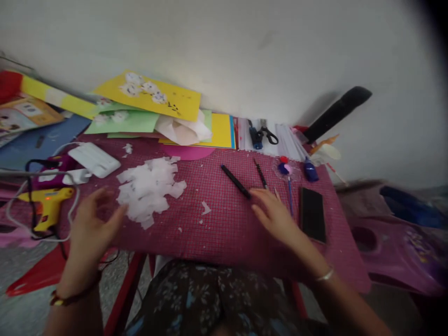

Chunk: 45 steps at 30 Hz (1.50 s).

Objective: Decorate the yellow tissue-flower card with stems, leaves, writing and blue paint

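Observation:
My left hand (94,224) hovers at the left of the table, fingers spread and holding nothing. Just right of its fingertips lies a loose heap of white paper pieces (149,189). On the right, my right hand (275,214) reaches in with thumb and fingers apart. Its fingertips are at the near end of a black pen (235,180), which lies slantwise on the red checked cloth; whether they touch it I cannot tell. Beyond that hand lie a dark pencil (261,172) and a blue-handled paintbrush (290,193). A dark phone-like slab (312,214) is beside my right wrist.
A yellow glue gun (52,207) with cables sits at the left edge near a white adapter (95,159). Along the wall are a yellow card with white paper flowers (150,93), green sheets (122,122), black-handled scissors (269,135) and a paint palette (280,175).

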Available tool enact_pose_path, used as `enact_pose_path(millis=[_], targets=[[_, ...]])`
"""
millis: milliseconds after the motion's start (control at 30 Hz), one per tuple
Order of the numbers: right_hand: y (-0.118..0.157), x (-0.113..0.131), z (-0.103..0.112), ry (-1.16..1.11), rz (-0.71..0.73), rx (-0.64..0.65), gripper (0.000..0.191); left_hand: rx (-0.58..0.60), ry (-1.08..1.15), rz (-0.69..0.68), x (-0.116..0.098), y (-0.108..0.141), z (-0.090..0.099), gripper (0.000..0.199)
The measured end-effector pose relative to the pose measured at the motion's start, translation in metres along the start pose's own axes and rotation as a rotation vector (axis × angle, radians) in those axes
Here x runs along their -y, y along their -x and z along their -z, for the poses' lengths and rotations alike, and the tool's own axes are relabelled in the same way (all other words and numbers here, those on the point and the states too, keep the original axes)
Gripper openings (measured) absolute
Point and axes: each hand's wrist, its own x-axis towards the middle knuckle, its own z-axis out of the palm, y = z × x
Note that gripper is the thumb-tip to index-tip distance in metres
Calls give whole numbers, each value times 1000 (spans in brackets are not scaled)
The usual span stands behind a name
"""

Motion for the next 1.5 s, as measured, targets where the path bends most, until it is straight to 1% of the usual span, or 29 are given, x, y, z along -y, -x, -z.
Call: enact_pose_path(millis=[67, 133, 167, 200, 267, 300, 333, 367, 400, 433, 533, 600, 667, 733, 767, 800, 867, 933, 1033, 1100, 1167, 1200, 1233, 1300, 1333, 1367, 1400, 1500], targets=[[-27, 36, -22, -72, 87, 142, 44, 111, -211, -148, 19, 0, -4, 82], [-56, 67, -47, -98, 160, 250, 47, 175, -328, -248, 28, 5, -13, 84], [-70, 80, -59, -95, 177, 274, 47, 188, -348, -278, 29, 8, -18, 81], [-83, 90, -71, -69, 187, 284, 50, 201, -351, -303, 29, 10, -23, 74], [-108, 106, -93, 6, 200, 272, 56, 257, -332, -342, 25, 10, -30, 51], [-119, 111, -103, 51, 206, 270, 50, 299, -319, -356, 23, 7, -33, 36], [-130, 116, -112, 87, 207, 274, 38, 340, -310, -365, 21, 2, -35, 25], [-140, 120, -120, 100, 217, 288, 26, 376, -303, -376, 18, -5, -36, 19], [-151, 123, -126, 97, 229, 292, 20, 400, -298, -385, 15, -14, -38, 17], [-161, 126, -131, 84, 236, 288, 19, 407, -293, -392, 12, -24, -39, 17], [-187, 133, -135, 52, 239, 255, 18, 394, -274, -400, 4, -55, -42, 16], [-201, 135, -130, 50, 252, 269, 16, 398, -257, -410, 0, -72, -43, 17], [-212, 133, -122, 37, 266, 302, 13, 430, -231, -439, 0, -83, -38, 20], [-222, 129, -115, -5, 242, 296, 15, 427, -192, -467, 7, -90, -29, 26], [-227, 126, -112, -32, 213, 274, 17, 399, -170, -465, 12, -93, -23, 29], [-233, 123, -111, -55, 181, 248, 19, 346, -141, -447, 19, -97, -18, 32], [-246, 119, -113, -70, 136, 220, 23, 245, -88, -366, 34, -104, -12, 36], [-256, 120, -120, -38, 125, 236, 27, 183, -52, -283, 48, -111, -16, 39], [-264, 127, -130, -17, 128, 305, 30, 147, -16, -204, 61, -116, -34, 43], [-265, 130, -132, -117, 142, 404, 31, 146, 12, -154, 62, -116, -46, 45], [-265, 131, -130, -256, 154, 490, 32, 164, 40, -120, 59, -115, -53, 46], [-265, 130, -128, -297, 152, 494, 32, 179, 51, -110, 56, -114, -54, 45], [-266, 130, -127, -307, 141, 463, 31, 194, 58, -104, 53, -114, -54, 44], [-269, 129, -127, -240, 101, 355, 28, 215, 63, -101, 48, -113, -52, 43], [-269, 130, -128, -187, 93, 317, 27, 216, 62, -101, 48, -113, -51, 43], [-269, 132, -131, -137, 100, 305, 27, 213, 58, -102, 48, -113, -51, 44], [-267, 135, -134, -93, 124, 316, 26, 209, 53, -103, 49, -112, -51, 46], [-257, 147, -142, -19, 268, 379, 27, 200, 25, -123, 53, -111, -52, 49]])
